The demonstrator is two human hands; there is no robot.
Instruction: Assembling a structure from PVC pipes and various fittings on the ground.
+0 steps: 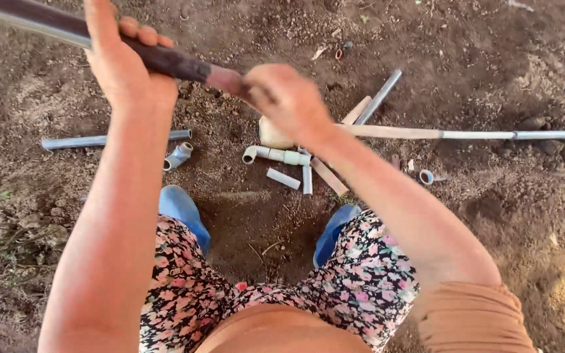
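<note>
My left hand (125,62) grips a long grey pipe (27,21) that runs in from the upper left; its near end is dark and reddish-smeared. My right hand (286,98) is closed around that smeared end (225,78), fingers hiding the tip. Whether something small sits in the right hand cannot be seen. Both hands are raised above bare brown soil, over my floral-trousered legs and blue shoes (184,210).
Pipe pieces lie on the soil: a grey length (93,140) at left, a grey elbow (178,157), a white elbow with short white offcuts (276,155), a long pipe (465,134) running right, a pale container (273,135), a small ring fitting (426,176).
</note>
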